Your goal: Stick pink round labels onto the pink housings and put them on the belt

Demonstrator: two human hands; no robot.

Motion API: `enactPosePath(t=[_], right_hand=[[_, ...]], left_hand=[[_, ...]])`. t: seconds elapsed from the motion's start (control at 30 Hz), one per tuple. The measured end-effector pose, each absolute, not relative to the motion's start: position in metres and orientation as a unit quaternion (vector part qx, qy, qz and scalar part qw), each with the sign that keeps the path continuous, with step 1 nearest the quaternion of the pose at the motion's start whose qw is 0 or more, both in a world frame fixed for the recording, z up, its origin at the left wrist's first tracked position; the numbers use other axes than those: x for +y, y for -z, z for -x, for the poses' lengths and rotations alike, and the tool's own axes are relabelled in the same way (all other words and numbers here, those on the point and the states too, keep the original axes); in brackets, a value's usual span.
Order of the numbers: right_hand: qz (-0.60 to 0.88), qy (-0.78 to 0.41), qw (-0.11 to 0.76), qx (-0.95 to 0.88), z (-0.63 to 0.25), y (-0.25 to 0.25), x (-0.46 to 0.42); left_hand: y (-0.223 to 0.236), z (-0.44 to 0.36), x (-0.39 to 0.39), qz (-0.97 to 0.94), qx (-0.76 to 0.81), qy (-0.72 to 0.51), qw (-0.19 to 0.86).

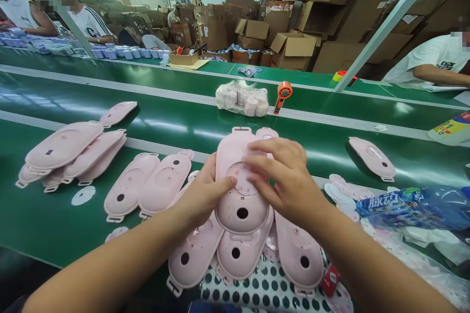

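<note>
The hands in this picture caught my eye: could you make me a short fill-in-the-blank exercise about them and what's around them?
1. The left hand and right hand rest on a ____ plastic shell.
2. That shell has a round ____ near the end closest to the person.
3. The belt beneath the shells is ____.

Missing words: pink; hole; green.

Orange tape dispenser [283, 95] beside wrapped rolls [241, 99]
</note>
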State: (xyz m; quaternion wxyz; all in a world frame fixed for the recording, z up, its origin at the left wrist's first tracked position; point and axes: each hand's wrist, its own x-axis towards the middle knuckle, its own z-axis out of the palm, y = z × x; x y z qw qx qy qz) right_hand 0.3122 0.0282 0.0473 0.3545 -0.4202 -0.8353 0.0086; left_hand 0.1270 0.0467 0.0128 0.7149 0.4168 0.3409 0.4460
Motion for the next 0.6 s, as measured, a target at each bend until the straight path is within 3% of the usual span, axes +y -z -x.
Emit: enactPosePath(t=[0.27, 0.43, 0.5, 0.6], right_hand=[[0.491, -0.030, 0.416, -0.765, -0.296, -0.039, 0.014], [0.419, 0.038, 0.300, -0.856, -0.301, -0.048, 0.014], [0.430, -0.009, 0.283, -0.857, -0.300, -0.052, 0.017], [0.411, -0.153, 0.346, -0.829, -0.300, -0.060, 0.018]], left_hand=[[-0.018, -0.124, 0.038, -0.440, 0.366, -0.427, 0.700], [-0.022, -0.124, 0.036, -0.509, 0.387, -0.417, 0.646], [-0.022, -0.125, 0.033, -0.530, 0.381, -0.411, 0.636], [-0.022, -0.124, 0.036, -0.541, 0.379, -0.405, 0.632]])
